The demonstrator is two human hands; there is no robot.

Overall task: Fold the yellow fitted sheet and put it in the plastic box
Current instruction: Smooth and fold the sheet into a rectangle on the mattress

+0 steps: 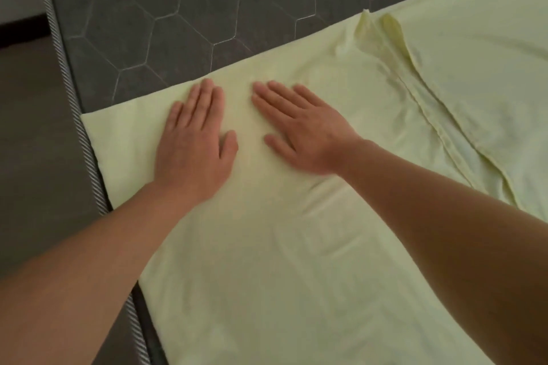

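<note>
The pale yellow fitted sheet (296,246) lies spread flat over a dark grey mattress, filling the lower and right part of the view. Its gathered elastic hem (415,89) runs diagonally at the upper right, with another layer folded over beside it. My left hand (192,142) presses flat on the sheet near its far left corner, fingers straight. My right hand (302,130) lies flat on the sheet just to the right of it, fingers straight and spread. The plastic box is not in view.
The mattress (178,9) has a dark quilted hexagon pattern and a striped piped edge (71,92) along the left. Beyond that edge lies a dark floor (26,127).
</note>
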